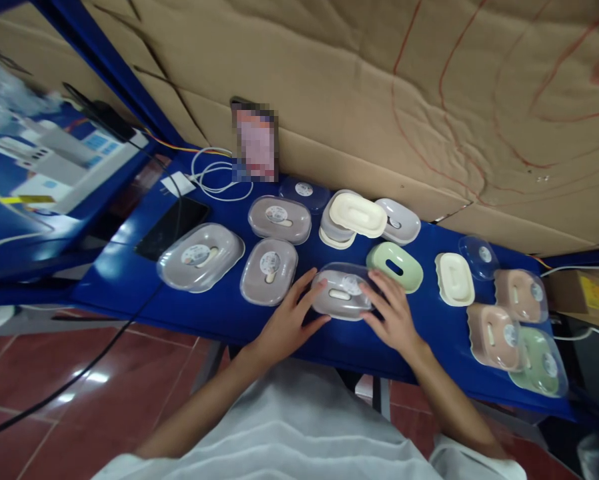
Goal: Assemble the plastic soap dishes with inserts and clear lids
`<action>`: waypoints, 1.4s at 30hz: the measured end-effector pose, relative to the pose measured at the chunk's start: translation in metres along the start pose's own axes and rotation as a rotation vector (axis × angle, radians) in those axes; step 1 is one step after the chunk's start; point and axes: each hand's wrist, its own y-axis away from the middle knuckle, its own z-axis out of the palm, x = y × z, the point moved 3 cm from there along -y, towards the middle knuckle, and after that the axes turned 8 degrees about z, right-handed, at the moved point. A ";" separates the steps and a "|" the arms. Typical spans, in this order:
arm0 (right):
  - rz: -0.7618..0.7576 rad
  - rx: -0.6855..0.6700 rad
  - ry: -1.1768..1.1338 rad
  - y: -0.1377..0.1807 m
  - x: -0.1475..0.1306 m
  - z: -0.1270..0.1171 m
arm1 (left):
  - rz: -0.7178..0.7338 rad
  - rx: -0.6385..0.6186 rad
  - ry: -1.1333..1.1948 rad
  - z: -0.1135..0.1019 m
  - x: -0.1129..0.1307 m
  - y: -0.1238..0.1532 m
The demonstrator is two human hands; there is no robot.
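**Both hands on lidded grey box, near edge of blue table**

At near-centre of the blue table [129,280]: grey soap box w/ clear lid [342,292], sticker on top. Left hand [289,320] flat against its left side, fingers spread wide, tips on the lid. Right hand [390,312] on its right side, fingers also spread, resting on lid edge. Neither hand lifts it; the box sits on the table between them.

Left of the hands: 3 more grey lidded boxes [269,270], the biggest one farthest left [199,257], one further back [279,219]. Just beyond right hand: green base w/ slot [394,267], no lid. Far centre: cream tray stacked tilted on another box [357,215]. Right: cream base [454,279], then pink lidded boxes [494,337] and a green lidded one [539,363] at right end, touching each other.

Far left: black phone-like slab [172,227], white cable coil [219,177]. Cardboard wall [429,100] behind the table.
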 end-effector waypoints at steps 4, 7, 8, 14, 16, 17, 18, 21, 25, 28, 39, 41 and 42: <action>0.006 -0.077 0.038 0.012 -0.010 0.017 | 0.073 -0.003 -0.057 0.002 0.001 0.000; -0.017 -0.095 0.104 0.012 -0.013 0.022 | 0.066 0.035 -0.066 0.004 -0.001 0.002; -0.022 -0.093 0.118 0.012 -0.013 0.023 | 0.063 0.042 -0.071 0.006 -0.002 0.003; -0.024 -0.035 0.015 0.014 -0.010 0.023 | 0.091 0.020 -0.135 0.004 0.003 0.003; -0.005 -0.021 -0.017 0.015 -0.009 0.022 | 0.110 0.002 -0.156 0.002 0.006 0.000; 0.004 -0.016 -0.020 0.016 -0.008 0.022 | 0.114 -0.007 -0.161 0.001 0.008 -0.001; 0.012 -0.011 -0.018 0.016 -0.008 0.022 | 0.115 -0.016 -0.163 0.001 0.008 -0.001; 0.022 0.017 -0.008 0.017 -0.008 0.022 | 0.110 -0.045 -0.167 0.003 0.009 -0.002; 0.008 0.024 0.039 0.018 -0.010 0.021 | 0.122 -0.042 -0.163 0.003 0.006 -0.002; 0.007 -0.001 0.041 0.017 -0.011 0.022 | 0.112 -0.020 -0.144 0.003 0.006 -0.001; -0.018 -0.038 0.093 0.003 -0.014 0.020 | 0.008 0.087 -0.557 -0.042 0.013 0.033; -0.065 -0.115 0.061 -0.006 -0.020 0.024 | 0.003 0.087 -0.568 -0.056 0.003 0.040; -0.090 -0.158 0.052 -0.012 -0.024 0.026 | 0.004 0.103 -0.570 -0.062 0.000 0.044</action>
